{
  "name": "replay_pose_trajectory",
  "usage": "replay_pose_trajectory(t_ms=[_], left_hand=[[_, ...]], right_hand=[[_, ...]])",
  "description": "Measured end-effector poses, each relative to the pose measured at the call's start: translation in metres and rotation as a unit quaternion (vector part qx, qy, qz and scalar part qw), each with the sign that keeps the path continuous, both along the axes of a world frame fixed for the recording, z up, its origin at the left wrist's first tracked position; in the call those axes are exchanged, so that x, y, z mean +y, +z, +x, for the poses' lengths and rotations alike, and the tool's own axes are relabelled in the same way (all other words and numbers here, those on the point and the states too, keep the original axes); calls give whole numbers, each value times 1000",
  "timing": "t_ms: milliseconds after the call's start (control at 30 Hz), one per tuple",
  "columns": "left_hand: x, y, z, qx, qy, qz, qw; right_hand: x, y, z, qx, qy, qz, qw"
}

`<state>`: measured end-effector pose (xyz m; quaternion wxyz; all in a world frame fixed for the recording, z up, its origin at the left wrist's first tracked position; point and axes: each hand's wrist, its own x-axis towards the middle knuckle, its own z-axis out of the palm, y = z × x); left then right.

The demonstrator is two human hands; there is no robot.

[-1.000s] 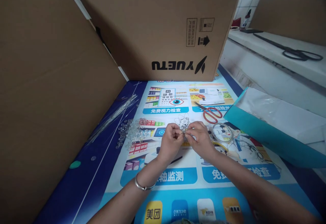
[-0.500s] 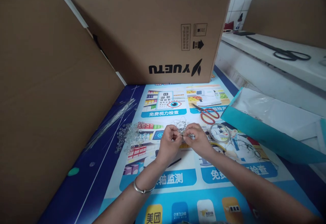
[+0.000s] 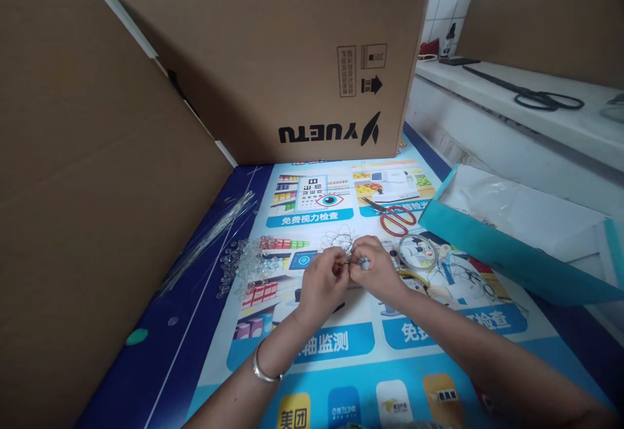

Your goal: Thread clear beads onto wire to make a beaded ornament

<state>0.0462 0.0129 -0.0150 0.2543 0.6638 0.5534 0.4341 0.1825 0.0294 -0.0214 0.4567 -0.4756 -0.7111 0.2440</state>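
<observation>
Close together over the printed mat, both hands pinch at the same small piece. My left hand [image 3: 325, 279] is closed, thumb and forefinger on a thin wire. Its fingertips almost meet those of my right hand [image 3: 374, 266], also closed on the wire piece. Loops of thin wire [image 3: 340, 239] stick out beyond the fingers, and a clear bead [image 3: 363, 263] shows by the right fingers. The exact pinched spot is hidden. Left of the hands lies a pile of clear beads [image 3: 251, 263]. Just right of them are a round clear-centred ring or spool [image 3: 418, 251] and a yellow curved handle [image 3: 414, 279].
Red-handled scissors [image 3: 397, 220] lie beyond the hands. A bundle of straight wires [image 3: 209, 244] is at left, loose dark wire [image 3: 470, 279] at right. A teal box [image 3: 492, 250] stands farther right. Cardboard panels [image 3: 273, 58] wall the back and left. Black scissors [image 3: 541, 96] rest on a ledge.
The view has shifted slightly. My left hand has rolled a little, its fingers curling more over the wire. Both hands stay together at the same place.
</observation>
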Motion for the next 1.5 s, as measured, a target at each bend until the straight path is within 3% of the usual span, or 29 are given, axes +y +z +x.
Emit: replay_pose_trajectory(t_ms=[233,467,767,933,1300,1500], left_hand=[[7,4,-3,-217,-48,-159,962],[7,2,-3,-233,-43,-147,960],[4,0,-2,-359,-47,-181,914],[3,-3,0,-376,-42,-179,908],[2,-10,5,-346,-4,-165,924],[2,-9,5,-324,-27,-173,930]], right_hand=[[0,2,2,7,21,-19,1000],[-6,5,1,-59,-14,24,998],[-13,13,3,-211,-35,112,971],[-14,13,4,-231,-29,120,965],[-13,13,2,-283,-10,133,950],[-10,10,1,-284,-24,125,950]])
